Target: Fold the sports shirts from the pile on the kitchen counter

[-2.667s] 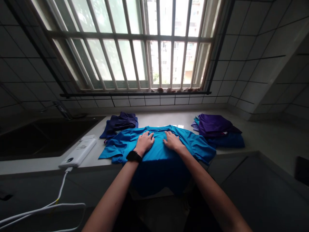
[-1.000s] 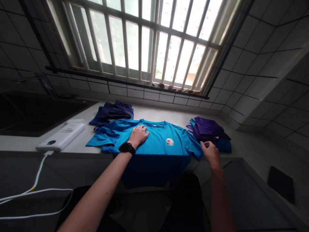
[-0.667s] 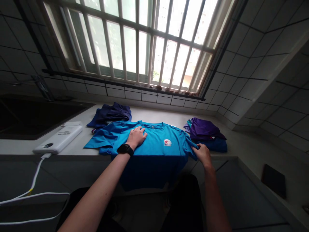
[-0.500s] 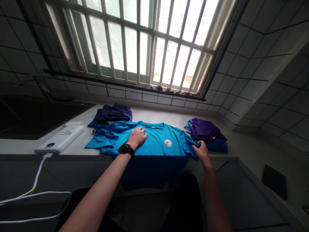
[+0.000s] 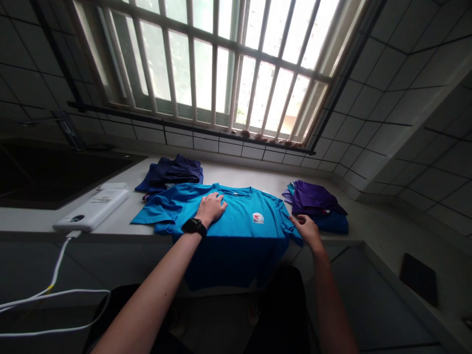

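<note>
A bright blue T-shirt (image 5: 239, 221) with a small red and white logo lies spread face up on the pale counter (image 5: 33, 219), its lower part hanging over the front edge. My left hand (image 5: 211, 206), with a black watch on the wrist, rests flat and open on the shirt's chest near the collar. My right hand (image 5: 306, 229) sits at the shirt's right sleeve, fingers loosely curled at the sleeve's hem; whether it pinches the cloth is unclear.
A dark blue garment pile (image 5: 171, 173) lies behind the shirt at left. A purple and blue folded stack (image 5: 317, 201) sits at right. A white power bank (image 5: 92, 209) with a white cable (image 5: 51, 295) lies left, beside a dark sink (image 5: 55, 169). A barred window (image 5: 221, 73) is ahead.
My right hand left the shirt's chest, moved to the right sleeve, gripped its hem and drew it outward; now its fingers look looser. The left hand stayed flat on the shirt.
</note>
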Action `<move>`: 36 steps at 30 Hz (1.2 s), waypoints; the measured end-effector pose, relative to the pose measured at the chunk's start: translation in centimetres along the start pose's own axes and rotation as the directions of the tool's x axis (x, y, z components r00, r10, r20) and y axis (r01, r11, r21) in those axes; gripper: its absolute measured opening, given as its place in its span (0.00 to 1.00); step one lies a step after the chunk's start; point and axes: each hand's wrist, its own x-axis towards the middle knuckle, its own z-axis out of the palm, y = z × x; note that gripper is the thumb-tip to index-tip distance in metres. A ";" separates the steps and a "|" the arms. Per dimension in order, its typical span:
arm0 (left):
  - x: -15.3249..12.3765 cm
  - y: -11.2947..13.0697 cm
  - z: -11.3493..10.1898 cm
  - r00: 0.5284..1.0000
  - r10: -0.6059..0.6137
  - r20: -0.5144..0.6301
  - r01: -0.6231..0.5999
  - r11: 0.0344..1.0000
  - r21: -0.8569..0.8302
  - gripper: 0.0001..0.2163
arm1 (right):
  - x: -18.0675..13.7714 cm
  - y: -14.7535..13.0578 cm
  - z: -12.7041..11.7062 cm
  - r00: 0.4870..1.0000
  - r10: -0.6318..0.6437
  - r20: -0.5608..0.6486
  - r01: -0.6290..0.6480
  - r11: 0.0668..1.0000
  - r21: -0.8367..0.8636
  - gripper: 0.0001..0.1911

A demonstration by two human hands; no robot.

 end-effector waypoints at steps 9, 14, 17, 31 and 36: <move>0.1 0.0 0.1 1.000 -0.002 0.003 0.002 1.000 0.015 0.22 | 0.2 -2.3 0.2 0.987 -0.149 -0.058 0.142 0.983 -0.118 0.13; 0.0 0.0 0.1 1.000 -0.006 0.008 0.006 1.000 0.018 0.23 | 1.2 -4.9 -0.2 0.978 -0.168 -0.127 0.151 0.979 -0.133 0.16; 0.1 0.0 0.2 1.000 -0.009 0.002 0.009 1.000 0.016 0.22 | 1.4 -6.2 -0.2 0.990 -0.131 -0.050 0.131 0.991 0.007 0.17; 0.0 0.2 0.0 1.000 -0.015 0.006 0.014 1.000 0.020 0.21 | -0.4 -5.9 -0.7 0.887 -0.251 0.387 0.240 0.968 0.075 0.08; -0.1 0.3 -0.2 1.000 -0.016 0.015 0.016 0.999 0.037 0.22 | -2.5 -5.4 -2.6 0.849 -0.280 0.449 0.367 0.923 -0.118 0.16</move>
